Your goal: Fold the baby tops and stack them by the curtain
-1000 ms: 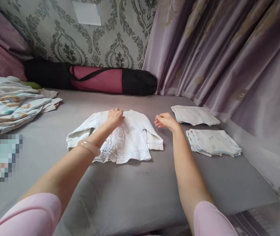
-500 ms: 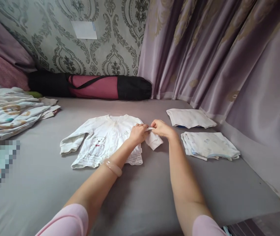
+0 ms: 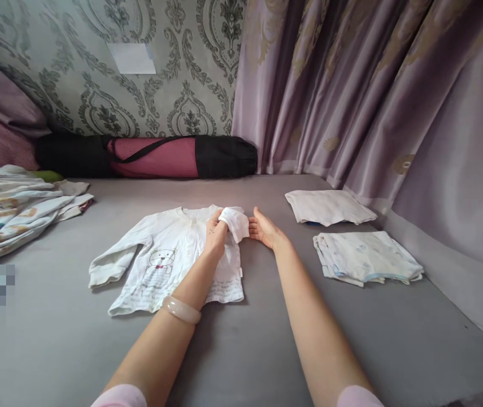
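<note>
A white baby shirt (image 3: pixel 182 265) with a printed bear lies spread on the grey sheet, its left-side sleeve (image 3: pixel 118 260) stretched outward. My left hand (image 3: pixel 216 234), below a pale bangle (image 3: pixel 182 309), is closed on the shirt's right-side sleeve (image 3: pixel 236 222), which is raised and folded in toward the body. Just right of that sleeve, my right hand (image 3: pixel 265 228) is open, with its thumb up and fingers extended. Its fingertips reach the sleeve's edge; whether they press on it I cannot tell.
Two folded stacks, one of white cloth (image 3: pixel 330 207) and one of pale clothes (image 3: pixel 368 257), lie to the right. Loose clothes (image 3: pixel 8 209) are heaped at the left. A long black and pink bag (image 3: pixel 152 157) rests along the wall, beside purple curtains (image 3: pixel 330 85).
The right-side sleeve has moved from hanging out beside the shirt to lying folded inward over its edge. My right hand has released its pinch and opened. The view has shifted slightly.
</note>
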A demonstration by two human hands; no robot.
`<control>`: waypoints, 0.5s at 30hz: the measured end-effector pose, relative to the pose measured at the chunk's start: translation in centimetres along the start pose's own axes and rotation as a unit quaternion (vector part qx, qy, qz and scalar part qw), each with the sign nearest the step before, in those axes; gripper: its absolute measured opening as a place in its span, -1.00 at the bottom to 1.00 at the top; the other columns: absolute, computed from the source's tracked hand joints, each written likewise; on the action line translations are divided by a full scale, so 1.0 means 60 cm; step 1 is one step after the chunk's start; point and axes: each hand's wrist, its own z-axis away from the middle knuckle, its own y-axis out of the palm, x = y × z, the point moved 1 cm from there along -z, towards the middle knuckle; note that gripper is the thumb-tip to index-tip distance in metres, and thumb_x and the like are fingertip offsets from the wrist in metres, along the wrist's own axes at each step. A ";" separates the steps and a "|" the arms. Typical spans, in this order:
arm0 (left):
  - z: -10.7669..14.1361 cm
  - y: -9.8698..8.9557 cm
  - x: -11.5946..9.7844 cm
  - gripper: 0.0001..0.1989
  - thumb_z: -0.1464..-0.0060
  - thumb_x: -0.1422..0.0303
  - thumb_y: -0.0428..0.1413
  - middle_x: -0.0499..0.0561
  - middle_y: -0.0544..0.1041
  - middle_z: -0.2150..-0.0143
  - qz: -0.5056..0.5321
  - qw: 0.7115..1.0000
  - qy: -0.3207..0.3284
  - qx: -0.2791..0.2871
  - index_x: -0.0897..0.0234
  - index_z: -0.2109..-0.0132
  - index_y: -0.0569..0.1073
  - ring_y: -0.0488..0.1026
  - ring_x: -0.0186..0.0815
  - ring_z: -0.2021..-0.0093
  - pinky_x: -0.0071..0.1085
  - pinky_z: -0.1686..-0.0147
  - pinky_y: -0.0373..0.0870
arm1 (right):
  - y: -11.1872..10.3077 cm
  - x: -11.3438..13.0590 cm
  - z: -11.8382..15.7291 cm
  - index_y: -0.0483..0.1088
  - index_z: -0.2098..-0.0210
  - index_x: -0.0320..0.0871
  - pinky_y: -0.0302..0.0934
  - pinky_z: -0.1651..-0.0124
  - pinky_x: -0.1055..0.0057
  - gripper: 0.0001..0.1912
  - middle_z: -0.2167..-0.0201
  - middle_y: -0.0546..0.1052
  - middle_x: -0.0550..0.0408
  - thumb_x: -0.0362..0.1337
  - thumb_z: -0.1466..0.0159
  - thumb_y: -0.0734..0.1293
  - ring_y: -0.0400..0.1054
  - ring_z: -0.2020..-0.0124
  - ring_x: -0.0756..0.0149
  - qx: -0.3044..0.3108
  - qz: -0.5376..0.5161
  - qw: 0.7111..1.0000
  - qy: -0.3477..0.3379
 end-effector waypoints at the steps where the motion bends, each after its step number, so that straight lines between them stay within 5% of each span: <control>1: -0.001 0.000 0.001 -0.64 0.12 0.23 0.15 -0.06 0.55 0.34 0.007 1.000 -0.001 0.002 0.27 0.14 0.52 0.47 -0.33 0.33 -0.48 0.34 0.37 | 0.006 -0.003 -0.002 0.44 0.36 -0.20 0.35 0.30 0.42 -0.46 0.45 0.56 -0.01 0.06 -0.43 0.08 0.44 0.44 0.33 0.013 0.001 1.000 0.005; 7: -0.004 0.000 0.004 -0.57 0.16 0.34 0.13 0.05 0.60 0.11 -0.036 0.997 0.028 0.056 0.28 0.06 0.51 0.51 -0.17 0.05 -0.31 0.06 0.43 | -0.007 0.007 0.007 0.45 0.42 -0.17 0.28 0.43 0.50 -0.91 0.55 0.51 0.18 -0.30 -0.11 0.43 0.38 0.50 0.39 -0.014 -0.002 0.998 -0.062; 12: -0.022 -0.024 0.013 -0.44 0.17 0.48 0.06 0.17 0.50 -0.16 -0.186 0.974 0.050 0.122 0.31 -0.08 0.46 0.39 -0.08 -0.20 -0.18 -0.20 0.29 | -0.060 0.031 0.026 0.44 0.42 -0.15 0.29 0.40 0.50 -0.83 0.53 0.53 0.21 -0.38 0.05 0.43 0.41 0.47 0.38 -0.113 0.000 0.988 -0.109; 15: -0.036 -0.046 0.027 -0.45 0.08 0.52 -0.01 0.19 0.51 -0.13 -0.375 0.915 0.102 0.111 0.32 -0.12 0.44 0.40 -0.04 -0.19 -0.09 -0.23 0.27 | -0.100 0.039 0.036 0.51 0.28 -0.16 0.29 0.34 0.50 -0.69 0.48 0.57 0.20 -0.36 0.07 0.44 0.44 0.44 0.37 -0.175 0.062 0.971 -0.153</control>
